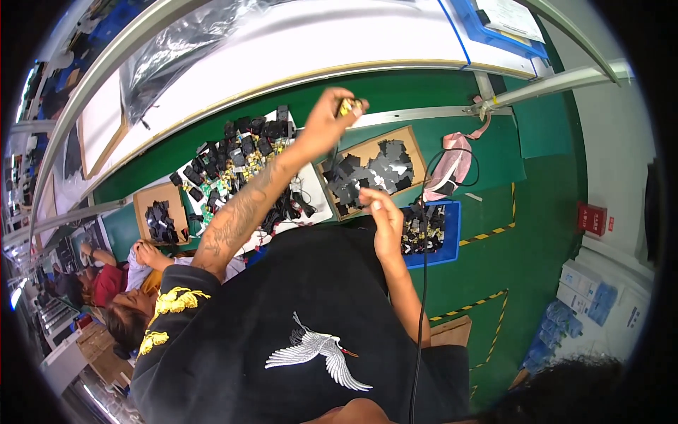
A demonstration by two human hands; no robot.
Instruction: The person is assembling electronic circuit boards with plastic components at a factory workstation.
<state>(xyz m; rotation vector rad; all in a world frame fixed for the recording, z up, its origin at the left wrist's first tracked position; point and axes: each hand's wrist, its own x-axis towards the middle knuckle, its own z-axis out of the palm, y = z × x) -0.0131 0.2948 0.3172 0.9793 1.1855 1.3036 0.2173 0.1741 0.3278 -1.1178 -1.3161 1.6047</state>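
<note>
Raised over the far side of the green bench, my left hand [333, 119] is closed around a small electronic part [349, 107] with yellow on it. A thin dark line, perhaps its cord, hangs below that hand. My right hand [383, 218] is at the near edge of a cardboard tray [414, 150], its fingers curled toward the thumb; whatever they pinch is too small to tell. Dark grey flat pieces [371, 173] fill the tray. Left of it, a white board [315, 189] bears a heap of black-cased parts, yellow components and green circuit boards [240, 155].
A blue bin [452, 233] of small parts stands right of my right hand. Beyond it lies a pink strap-like cloth [452, 168]. A black cable [424, 297] runs down past my right arm. Further left are a small cardboard box [176, 194] and a seated person [131, 307]. A white shelf [296, 49] spans the back.
</note>
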